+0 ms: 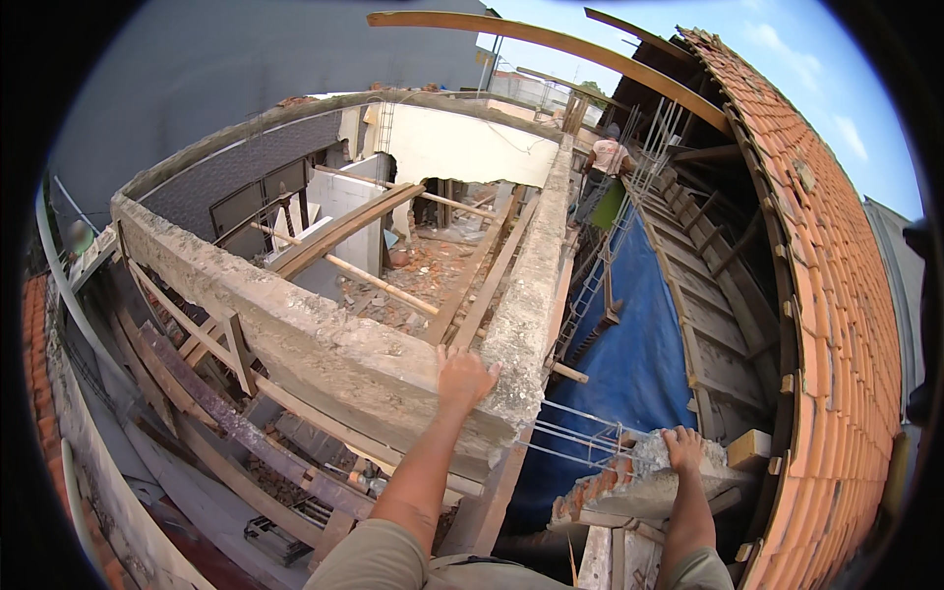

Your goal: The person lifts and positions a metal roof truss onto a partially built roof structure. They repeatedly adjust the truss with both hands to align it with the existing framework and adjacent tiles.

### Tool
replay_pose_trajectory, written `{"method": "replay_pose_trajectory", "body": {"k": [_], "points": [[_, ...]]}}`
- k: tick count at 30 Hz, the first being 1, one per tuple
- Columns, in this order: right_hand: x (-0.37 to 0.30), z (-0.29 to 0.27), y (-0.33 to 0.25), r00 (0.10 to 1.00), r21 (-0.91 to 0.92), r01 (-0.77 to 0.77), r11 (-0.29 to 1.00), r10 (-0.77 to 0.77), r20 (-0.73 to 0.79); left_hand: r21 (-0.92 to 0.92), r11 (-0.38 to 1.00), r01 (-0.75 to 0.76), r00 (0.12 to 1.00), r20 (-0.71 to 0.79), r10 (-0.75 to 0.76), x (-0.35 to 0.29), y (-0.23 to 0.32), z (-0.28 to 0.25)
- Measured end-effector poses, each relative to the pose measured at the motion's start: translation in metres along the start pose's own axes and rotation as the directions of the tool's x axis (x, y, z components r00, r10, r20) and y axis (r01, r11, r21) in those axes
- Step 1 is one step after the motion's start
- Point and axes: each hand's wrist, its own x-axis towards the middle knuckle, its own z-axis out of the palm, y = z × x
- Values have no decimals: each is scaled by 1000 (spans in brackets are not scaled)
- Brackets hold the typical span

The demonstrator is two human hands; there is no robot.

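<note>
My left hand (465, 377) lies on top of a rough concrete beam (324, 339), close to its corner, thumb spread from the fingers and nothing in it. To the right, my right hand (682, 449) rests on a broken concrete stub (644, 472) with red brick along its left side. The right fingers lie over the stub's top and hold no loose thing. Bare steel reinforcing bars (578, 433) cross the gap between the beam's corner and the stub.
Inside the concrete frame, wooden planks (344, 231) and poles span above rubble (433, 261). A blue tarp (639, 334) hangs right of the beam, beside a tiled roof (836, 295). A person (608, 157) stands farther back. A long timber (551, 44) stretches overhead.
</note>
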Motion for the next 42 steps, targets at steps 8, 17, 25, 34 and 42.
{"method": "replay_pose_trajectory", "body": {"k": [8,17,25,34,42], "points": [[-1,-6,-3,997,-53,-39,998,42,63,-8,1000,-9,1000,-28,9,0,-2,4],[-2,-7,-2,998,0,-34,999,34,57,21,1000,-22,995,-92,24,-2,-2,7],[-1,5,5,998,-32,52,998,-53,-37,-28,999,-15,994,-112,12,-1,-2,9],[-4,-11,-4,999,12,-30,999,29,33,-29,999,-15,999,-34,14,3,-3,7],[-2,-5,-2,999,43,-40,998,39,13,41,999,8,998,-64,-6,2,0,8]]}}
